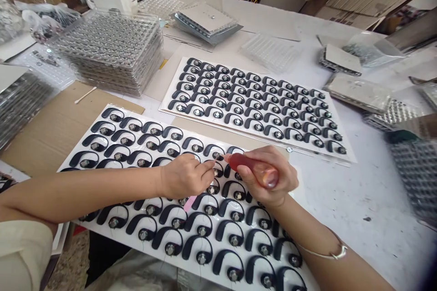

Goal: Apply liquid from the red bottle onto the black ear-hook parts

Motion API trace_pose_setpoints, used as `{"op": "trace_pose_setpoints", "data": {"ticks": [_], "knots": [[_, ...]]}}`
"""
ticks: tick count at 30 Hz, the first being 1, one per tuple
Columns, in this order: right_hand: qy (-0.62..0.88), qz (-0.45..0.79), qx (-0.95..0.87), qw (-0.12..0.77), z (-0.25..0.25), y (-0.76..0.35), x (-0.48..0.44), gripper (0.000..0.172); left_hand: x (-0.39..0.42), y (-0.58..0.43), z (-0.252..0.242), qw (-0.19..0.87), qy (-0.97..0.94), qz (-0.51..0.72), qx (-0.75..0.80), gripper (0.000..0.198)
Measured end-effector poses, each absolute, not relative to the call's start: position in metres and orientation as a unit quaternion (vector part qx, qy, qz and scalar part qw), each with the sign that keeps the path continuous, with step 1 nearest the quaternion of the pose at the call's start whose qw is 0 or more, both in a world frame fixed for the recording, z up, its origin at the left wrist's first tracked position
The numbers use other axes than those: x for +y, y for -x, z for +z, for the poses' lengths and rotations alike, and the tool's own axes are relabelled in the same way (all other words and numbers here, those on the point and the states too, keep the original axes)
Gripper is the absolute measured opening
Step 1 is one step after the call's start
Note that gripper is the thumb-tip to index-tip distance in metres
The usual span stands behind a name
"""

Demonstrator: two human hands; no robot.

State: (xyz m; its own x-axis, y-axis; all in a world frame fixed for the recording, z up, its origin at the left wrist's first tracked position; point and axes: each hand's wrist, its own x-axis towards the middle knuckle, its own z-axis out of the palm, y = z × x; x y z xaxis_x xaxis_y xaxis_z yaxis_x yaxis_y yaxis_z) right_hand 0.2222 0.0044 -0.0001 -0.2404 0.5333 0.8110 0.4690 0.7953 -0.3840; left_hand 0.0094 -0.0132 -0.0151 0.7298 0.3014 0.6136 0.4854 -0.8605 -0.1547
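Observation:
My left hand (186,176) is closed in a pinch over the near white board (102,113) of black ear-hook parts (201,225), fingertips on one part near the board's middle. A pink sliver (190,203) shows under the hand. My right hand (269,177) is wrapped around a reddish translucent tool handle (254,168), its tip pointing left toward the same part. Whatever the left fingers pinch is too small to make out.
A second white board (341,154) with several rows of black parts lies beyond. Stacks of clear blister trays (112,50) stand at back left, more trays (416,177) at right. Brown cardboard (51,127) and a cotton swab (85,95) lie at left.

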Motion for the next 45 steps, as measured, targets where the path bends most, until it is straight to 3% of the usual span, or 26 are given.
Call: {"op": "trace_pose_setpoints", "data": {"ticks": [45], "knots": [[0.312, 0.0, -0.784, 0.537, 0.0014, -0.2234, 0.0015, 0.026, -0.0123, -0.0078, -0.0139, 0.139, 0.911, -0.321, -0.22, 0.014]]}}
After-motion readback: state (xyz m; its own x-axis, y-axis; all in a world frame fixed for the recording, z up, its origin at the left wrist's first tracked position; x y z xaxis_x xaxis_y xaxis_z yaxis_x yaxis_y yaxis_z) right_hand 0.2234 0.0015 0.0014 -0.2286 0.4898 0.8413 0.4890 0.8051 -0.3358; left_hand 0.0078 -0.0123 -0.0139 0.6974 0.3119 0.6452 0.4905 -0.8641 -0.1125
